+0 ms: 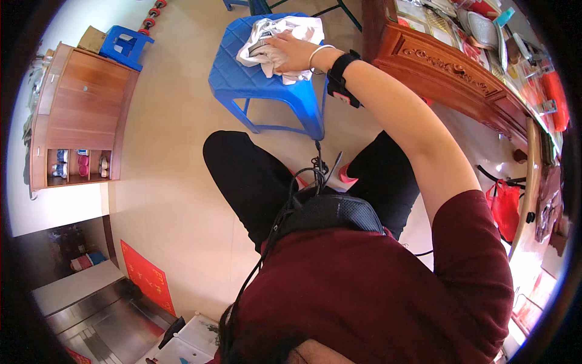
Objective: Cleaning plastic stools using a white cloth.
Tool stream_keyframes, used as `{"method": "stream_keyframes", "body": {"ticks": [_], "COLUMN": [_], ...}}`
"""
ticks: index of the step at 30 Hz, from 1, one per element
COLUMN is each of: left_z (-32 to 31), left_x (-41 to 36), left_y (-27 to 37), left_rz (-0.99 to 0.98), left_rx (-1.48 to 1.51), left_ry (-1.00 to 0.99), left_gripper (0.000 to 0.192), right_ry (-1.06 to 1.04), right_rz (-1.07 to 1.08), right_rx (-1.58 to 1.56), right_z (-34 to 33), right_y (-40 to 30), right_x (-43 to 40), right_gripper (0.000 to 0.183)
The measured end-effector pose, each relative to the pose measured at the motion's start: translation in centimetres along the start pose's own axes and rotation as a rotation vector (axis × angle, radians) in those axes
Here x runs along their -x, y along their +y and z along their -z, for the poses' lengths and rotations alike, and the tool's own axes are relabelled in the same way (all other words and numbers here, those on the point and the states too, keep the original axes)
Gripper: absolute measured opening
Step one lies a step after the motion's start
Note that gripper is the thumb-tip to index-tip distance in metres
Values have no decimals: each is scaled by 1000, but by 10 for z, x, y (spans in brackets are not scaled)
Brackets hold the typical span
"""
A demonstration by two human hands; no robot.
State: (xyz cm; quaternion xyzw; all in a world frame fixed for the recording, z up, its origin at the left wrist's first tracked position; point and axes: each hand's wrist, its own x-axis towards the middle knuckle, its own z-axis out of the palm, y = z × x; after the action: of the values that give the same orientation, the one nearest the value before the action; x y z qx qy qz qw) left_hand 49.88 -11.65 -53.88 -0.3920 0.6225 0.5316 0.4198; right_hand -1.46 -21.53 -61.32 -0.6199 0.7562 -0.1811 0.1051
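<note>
My right hand [293, 53] is on a bunched white cloth [305, 28], its fingers pressed into the folds. The cloth looks like a garment and bears a dark patch with writing. It lies crumpled on the quilted-pattern seat of a blue plastic stool [229, 52], towards the side nearer my right arm. A pale bangle [313, 58] and a black wrist strap [342, 73] circle my right wrist. My left hand is out of view. Between my knees, black cables [318, 170] run from a black pouch [334, 214] at my waist.
A carved wooden cabinet [443, 63], its top crowded with items, stands right of the stool. Far left is a wooden shoe cabinet [86, 98] with another blue stool [123, 48] by it. A red bag [504, 207] hangs at right. Red paper [148, 277] shows lower left.
</note>
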Motion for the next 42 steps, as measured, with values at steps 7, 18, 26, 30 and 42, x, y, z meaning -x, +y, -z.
{"method": "stream_keyframes", "body": {"ticks": [7,18,26,30,42], "left_z": [-3,-6,77,165,262], "left_x": [12,34,53,70,-95], "left_y": [1,-2,3,39,249], "left_rz": [33,108,18,-74,-825], "left_rx": [-3,-26,76,-6,-835], "left_ry": [-18,-104,-303,52,571], "left_gripper": [23,25,24,23,34], "right_ry": [-77,19,27,195,221], "right_rz": [19,-49,-74,52,45], "right_rx": [39,172,293,175,-233], "right_z": [10,-4,7,-9,9], "right_y": [-6,-18,-25,-4,-13], "right_x": [0,-10,10,36,141], "right_gripper": [77,74,62,46,39]}}
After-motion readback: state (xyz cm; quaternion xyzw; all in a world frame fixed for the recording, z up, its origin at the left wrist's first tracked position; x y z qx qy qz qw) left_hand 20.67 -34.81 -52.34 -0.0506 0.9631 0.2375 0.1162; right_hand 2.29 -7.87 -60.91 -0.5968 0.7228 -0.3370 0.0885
